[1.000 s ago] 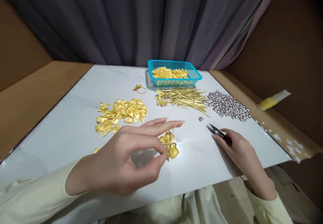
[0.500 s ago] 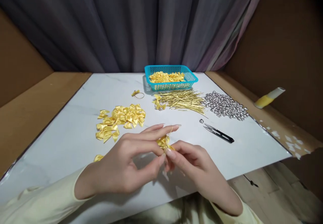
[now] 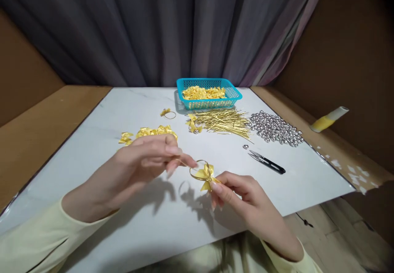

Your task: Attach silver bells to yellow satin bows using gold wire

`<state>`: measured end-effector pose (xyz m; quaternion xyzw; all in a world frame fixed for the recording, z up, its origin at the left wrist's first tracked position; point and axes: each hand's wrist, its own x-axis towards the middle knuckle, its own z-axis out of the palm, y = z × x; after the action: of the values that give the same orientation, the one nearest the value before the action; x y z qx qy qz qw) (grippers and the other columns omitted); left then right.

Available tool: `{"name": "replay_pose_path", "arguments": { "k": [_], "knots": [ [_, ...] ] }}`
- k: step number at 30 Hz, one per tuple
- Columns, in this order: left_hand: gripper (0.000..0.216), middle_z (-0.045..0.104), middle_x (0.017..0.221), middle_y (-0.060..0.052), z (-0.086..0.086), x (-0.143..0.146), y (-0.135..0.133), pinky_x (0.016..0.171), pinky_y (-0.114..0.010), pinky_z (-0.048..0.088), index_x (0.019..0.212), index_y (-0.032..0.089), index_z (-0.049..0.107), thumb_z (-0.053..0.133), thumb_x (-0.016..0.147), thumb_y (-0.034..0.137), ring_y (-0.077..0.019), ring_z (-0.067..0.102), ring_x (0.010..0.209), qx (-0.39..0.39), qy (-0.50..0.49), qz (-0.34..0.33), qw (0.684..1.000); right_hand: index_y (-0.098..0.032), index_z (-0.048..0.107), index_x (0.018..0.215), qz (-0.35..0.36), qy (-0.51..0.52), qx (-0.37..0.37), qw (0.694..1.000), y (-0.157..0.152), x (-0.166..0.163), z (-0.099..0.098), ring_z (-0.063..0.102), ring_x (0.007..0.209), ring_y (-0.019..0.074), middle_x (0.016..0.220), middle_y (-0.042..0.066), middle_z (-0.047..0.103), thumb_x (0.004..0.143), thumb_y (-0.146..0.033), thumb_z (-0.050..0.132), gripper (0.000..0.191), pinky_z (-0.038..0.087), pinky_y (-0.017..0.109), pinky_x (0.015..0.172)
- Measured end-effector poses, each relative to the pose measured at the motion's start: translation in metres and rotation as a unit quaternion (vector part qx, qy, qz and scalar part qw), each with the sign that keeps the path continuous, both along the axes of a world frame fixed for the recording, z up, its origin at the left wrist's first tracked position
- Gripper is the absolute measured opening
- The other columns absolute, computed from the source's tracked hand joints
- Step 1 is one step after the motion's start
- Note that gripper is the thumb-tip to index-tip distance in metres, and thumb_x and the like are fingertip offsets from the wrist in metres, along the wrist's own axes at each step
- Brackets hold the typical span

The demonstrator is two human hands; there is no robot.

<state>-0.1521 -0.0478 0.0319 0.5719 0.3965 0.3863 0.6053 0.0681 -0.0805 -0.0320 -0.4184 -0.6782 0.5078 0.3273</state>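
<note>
My right hand (image 3: 237,193) pinches a small yellow satin bow (image 3: 205,175) above the near middle of the white table (image 3: 92,113). A thin gold wire (image 3: 198,169) curves in a loop from the bow to my left hand (image 3: 144,162), whose thumb and fingers pinch the wire's free end. A pile of yellow bows (image 3: 150,132) lies just behind my left hand, partly hidden by it. Black thread snips (image 3: 266,161) lie on the table to the right of both hands, untouched.
A turquoise basket (image 3: 234,91) of yellow bows stands at the back. In front of it lie a heap of gold wires (image 3: 224,122), a heap of silver bells (image 3: 275,128), one loose bell (image 3: 245,146) and a finished bow with a ring (image 3: 168,113). A yellow-and-white roll (image 3: 328,119) rests on the right ledge.
My right hand let go of the snips and came over to the bow. It now holds the bow, while my left hand has drawn the wire out to the left into a loop.
</note>
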Motion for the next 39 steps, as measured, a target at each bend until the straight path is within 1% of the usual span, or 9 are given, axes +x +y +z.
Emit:
{"name": "replay_pose_path", "arguments": {
  "k": [5, 8, 10, 12, 15, 17, 22, 29, 39],
  "knots": [
    [0.012, 0.062, 0.061, 0.004, 0.003, -0.013, 0.005, 0.057, -0.017, 0.049, 0.070, 0.022, 0.062, 0.073, 0.075, 0.025, -0.0126, 0.062, 0.064, 0.019, 0.119, 0.003, 0.993, -0.018, 0.062, 0.074, -0.009, -0.030, 0.028, 0.999, 0.002, 0.006, -0.001, 0.058, 0.063, 0.0118, 0.068, 0.000, 0.065, 0.099, -0.041, 0.047, 0.037, 0.042, 0.021, 0.058],
    [0.030, 0.065, 0.055, 0.009, 0.002, -0.020, 0.007, 0.050, -0.015, 0.046, 0.109, 0.028, 0.060, 0.070, 0.081, 0.028, -0.0108, 0.060, 0.051, 0.021, 0.160, -0.031, 0.986, -0.018, 0.063, 0.073, -0.006, -0.054, 0.047, 0.997, 0.004, 0.010, -0.001, 0.059, 0.064, 0.0120, 0.067, 0.000, 0.064, 0.099, -0.038, 0.047, 0.036, 0.042, 0.022, 0.059],
    [0.029, 0.060, 0.045, 0.010, 0.002, -0.021, 0.006, 0.039, -0.014, 0.040, 0.102, 0.022, 0.061, 0.071, 0.078, 0.035, -0.0096, 0.053, 0.038, 0.032, 0.148, -0.068, 0.986, -0.018, 0.062, 0.073, 0.000, -0.063, 0.052, 0.997, 0.005, 0.012, -0.001, 0.058, 0.065, 0.0120, 0.068, 0.000, 0.064, 0.099, -0.037, 0.047, 0.036, 0.041, 0.022, 0.060],
    [0.023, 0.060, 0.049, 0.009, 0.004, -0.020, 0.005, 0.039, -0.011, 0.040, 0.100, 0.020, 0.063, 0.066, 0.083, 0.035, -0.0067, 0.052, 0.038, 0.023, 0.158, -0.023, 0.987, -0.017, 0.062, 0.073, 0.004, -0.068, 0.053, 0.996, 0.006, 0.015, 0.000, 0.057, 0.063, 0.0117, 0.067, 0.000, 0.063, 0.099, -0.037, 0.047, 0.036, 0.040, 0.022, 0.059],
    [0.028, 0.064, 0.050, 0.008, 0.008, -0.022, 0.007, 0.034, -0.013, 0.040, 0.099, 0.019, 0.064, 0.071, 0.077, 0.035, -0.0081, 0.051, 0.035, 0.025, 0.172, -0.115, 0.978, -0.018, 0.061, 0.073, 0.009, -0.073, 0.048, 0.996, 0.007, 0.020, 0.000, 0.055, 0.062, 0.0116, 0.066, 0.000, 0.062, 0.099, -0.037, 0.047, 0.035, 0.038, 0.022, 0.058],
    [0.023, 0.061, 0.047, 0.009, 0.008, -0.026, 0.012, 0.036, -0.011, 0.039, 0.100, 0.018, 0.065, 0.067, 0.081, 0.032, -0.0063, 0.049, 0.035, 0.050, 0.182, -0.043, 0.981, -0.018, 0.059, 0.074, 0.014, -0.067, 0.043, 0.997, 0.008, 0.024, 0.001, 0.054, 0.062, 0.0116, 0.066, -0.001, 0.060, 0.099, -0.037, 0.046, 0.035, 0.039, 0.022, 0.059],
    [0.028, 0.064, 0.051, 0.010, 0.013, -0.029, 0.013, 0.035, -0.013, 0.040, 0.106, 0.015, 0.061, 0.065, 0.082, 0.029, -0.0069, 0.049, 0.034, 0.077, 0.184, -0.119, 0.973, -0.019, 0.055, 0.075, 0.034, -0.035, 0.021, 0.999, 0.009, 0.030, 0.002, 0.050, 0.063, 0.0112, 0.066, -0.003, 0.054, 0.101, -0.037, 0.043, 0.034, 0.039, 0.023, 0.062],
    [0.029, 0.066, 0.058, 0.007, 0.031, -0.012, -0.004, 0.052, -0.017, 0.041, 0.109, 0.023, 0.055, 0.063, 0.083, 0.033, -0.0091, 0.052, 0.050, -0.110, 0.263, -0.036, 0.958, -0.019, 0.053, 0.075, 0.051, -0.020, 0.002, 0.998, 0.015, 0.038, -0.004, 0.044, 0.060, 0.0112, 0.064, -0.003, 0.049, 0.100, -0.039, 0.043, 0.034, 0.033, 0.024, 0.059],
    [0.018, 0.065, 0.062, 0.007, 0.034, -0.001, -0.012, 0.060, -0.022, 0.044, 0.102, 0.026, 0.058, 0.058, 0.086, 0.034, -0.0114, 0.054, 0.056, -0.114, 0.243, -0.034, 0.963, -0.019, 0.053, 0.075, 0.063, -0.097, -0.009, 0.993, 0.018, 0.044, 0.000, 0.044, 0.063, 0.0126, 0.066, -0.003, 0.049, 0.099, -0.038, 0.044, 0.032, 0.032, 0.025, 0.061]
  ]
}}
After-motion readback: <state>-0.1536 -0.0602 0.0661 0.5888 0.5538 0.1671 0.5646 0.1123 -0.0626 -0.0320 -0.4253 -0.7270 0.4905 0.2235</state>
